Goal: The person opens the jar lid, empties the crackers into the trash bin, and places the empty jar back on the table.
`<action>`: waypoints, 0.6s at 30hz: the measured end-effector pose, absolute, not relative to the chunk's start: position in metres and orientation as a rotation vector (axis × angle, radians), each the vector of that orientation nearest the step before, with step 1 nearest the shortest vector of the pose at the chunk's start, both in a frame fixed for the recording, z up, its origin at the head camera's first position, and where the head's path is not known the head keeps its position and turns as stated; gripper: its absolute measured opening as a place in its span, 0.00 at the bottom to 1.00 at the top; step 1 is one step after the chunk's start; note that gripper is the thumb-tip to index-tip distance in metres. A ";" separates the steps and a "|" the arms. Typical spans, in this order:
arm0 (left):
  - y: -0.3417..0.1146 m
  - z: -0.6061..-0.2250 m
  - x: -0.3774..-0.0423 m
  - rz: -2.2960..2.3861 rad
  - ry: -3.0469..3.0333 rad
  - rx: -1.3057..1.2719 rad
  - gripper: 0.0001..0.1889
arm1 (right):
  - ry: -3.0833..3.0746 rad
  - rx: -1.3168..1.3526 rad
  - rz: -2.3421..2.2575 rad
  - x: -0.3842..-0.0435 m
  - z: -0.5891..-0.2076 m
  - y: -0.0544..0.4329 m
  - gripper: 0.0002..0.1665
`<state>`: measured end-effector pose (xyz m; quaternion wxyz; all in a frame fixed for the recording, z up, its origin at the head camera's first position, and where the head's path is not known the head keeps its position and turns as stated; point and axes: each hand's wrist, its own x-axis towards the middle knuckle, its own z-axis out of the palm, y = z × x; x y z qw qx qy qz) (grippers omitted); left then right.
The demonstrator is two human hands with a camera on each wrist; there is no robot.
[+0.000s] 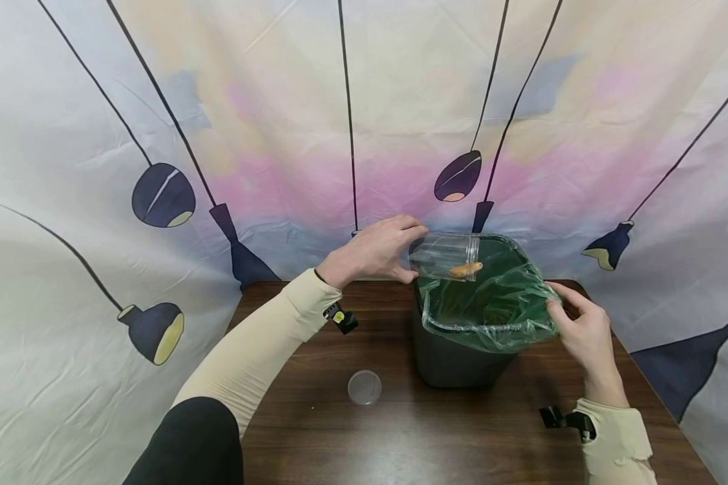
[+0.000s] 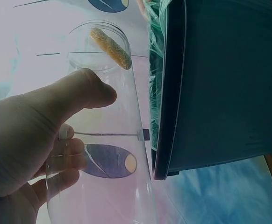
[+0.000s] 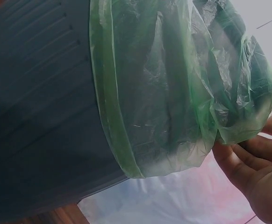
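Note:
My left hand (image 1: 379, 252) grips a clear jar (image 1: 439, 252), tipped on its side above the left rim of a dark bin (image 1: 458, 364). Inside the jar, near its mouth, lies an orange-brown, crumbly-looking stick (image 1: 466, 270); the left wrist view shows the stick (image 2: 110, 49) through the clear wall. A thin green plastic bag (image 1: 491, 296) lines the bin and folds over its rim. On the right side, my right hand (image 1: 585, 330) pinches the bag's edge between thumb and fingers. The right wrist view has the bag (image 3: 159, 102) bunched toward the right hand (image 3: 262, 172).
A clear round disc, lid-like (image 1: 365, 387), lies on the brown wooden table (image 1: 340, 444) left of the bin. Behind the table hangs a pastel cloth (image 1: 279, 135) printed with dark lamps. A small black device (image 1: 342, 320) is strapped at the left wrist.

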<state>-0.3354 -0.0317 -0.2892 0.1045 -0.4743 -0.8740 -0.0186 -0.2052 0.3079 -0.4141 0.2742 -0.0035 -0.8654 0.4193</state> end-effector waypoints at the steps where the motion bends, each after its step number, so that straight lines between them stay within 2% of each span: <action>1: -0.031 -0.289 -0.336 -0.054 -2.577 -1.403 0.43 | -2.331 -0.013 1.126 -0.205 -0.414 0.308 0.19; 18: -0.025 -0.286 -0.328 0.248 -2.328 -1.400 0.40 | -2.320 -0.013 1.142 -0.204 -0.414 0.306 0.19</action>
